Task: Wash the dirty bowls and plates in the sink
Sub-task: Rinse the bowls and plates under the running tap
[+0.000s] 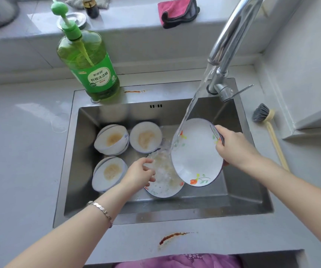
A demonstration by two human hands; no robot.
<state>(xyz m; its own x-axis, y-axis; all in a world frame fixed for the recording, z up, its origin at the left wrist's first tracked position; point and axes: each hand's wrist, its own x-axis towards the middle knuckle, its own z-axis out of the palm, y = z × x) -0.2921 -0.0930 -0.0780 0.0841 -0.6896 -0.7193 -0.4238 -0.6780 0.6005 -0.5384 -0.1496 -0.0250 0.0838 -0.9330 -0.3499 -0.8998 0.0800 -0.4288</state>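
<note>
- Purple patterned fabric [177, 261] at the bottom edge, nearest; above it the grey counter lip with a reddish-brown sauce smear [172, 236].
- Left hand [140, 175], silver bracelet [99, 208] on the wrist, sits over the left rim of a dirty white floral plate [165, 182] lying flat on the floor of the stainless steel sink [233, 200]. Fingers loosely curled; can't tell if they pinch the rim or just rest on it.
- Right hand [233, 147] grips the right rim of a second white floral plate [194, 155]: thumb on the face, fingers behind. Plate is tilted, its lower edge overlaps the flat one, and its face looks mostly clean.
- Water stream [194, 99] from the chrome tap [229, 35] hits the tilted plate's upper left edge and runs onto the dirty one.
- White bowls [113, 141] with tan residue sit at sink left, some stacked, unwashed.
- Handling, judged: glazed ceramic, stiff, moderate weight. Chips if knocked on steel or on each other, slippery when wet. Take it at the rim, thumb over and fingers under.
- Green dish-soap pump bottle [90, 68] on the back ledge; grey-bristled brush [266, 120] on the right counter.
</note>
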